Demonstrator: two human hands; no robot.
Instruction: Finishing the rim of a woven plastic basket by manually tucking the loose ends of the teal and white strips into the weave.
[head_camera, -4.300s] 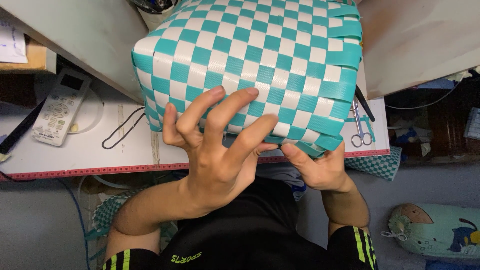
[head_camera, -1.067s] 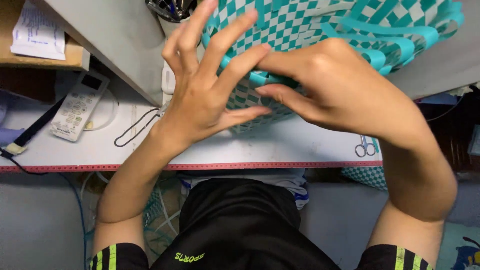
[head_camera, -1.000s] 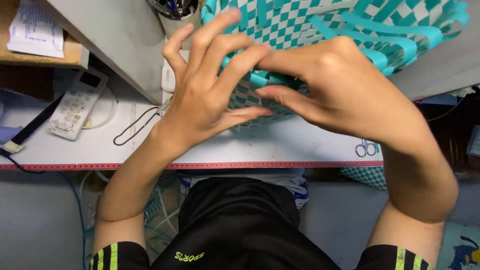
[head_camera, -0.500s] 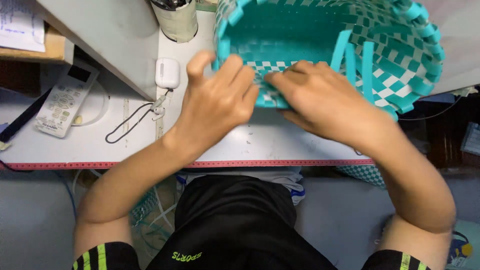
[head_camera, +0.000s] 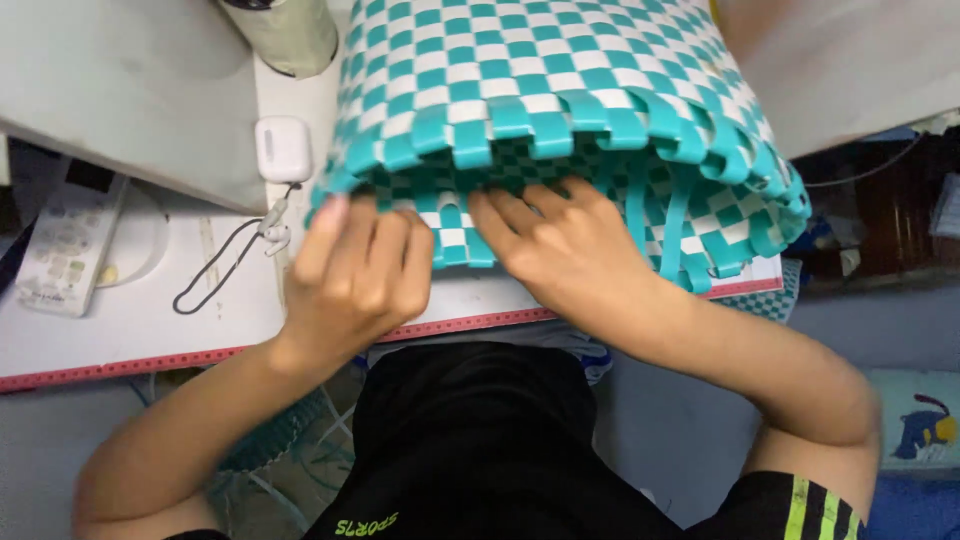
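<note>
Working at the near rim, your left hand (head_camera: 350, 275) is curled loosely, fingers (head_camera: 325, 225) bent against the lower edge of the woven teal-and-white basket (head_camera: 540, 90), pinching nothing I can make out. Your right hand (head_camera: 570, 250) lies just beside it, fingers spread flat and tucked under the folded rim, pressing rather than clasping. Tipped on its side, the basket rests on the white desk (head_camera: 130, 330), mouth toward you. It looks light, springy and slick; its stiffer rim seems the best hold. Left of your fingers lie a white earbud case (head_camera: 283, 150) and a remote control (head_camera: 60, 255); beyond stands a cylindrical container (head_camera: 290, 35).
</note>
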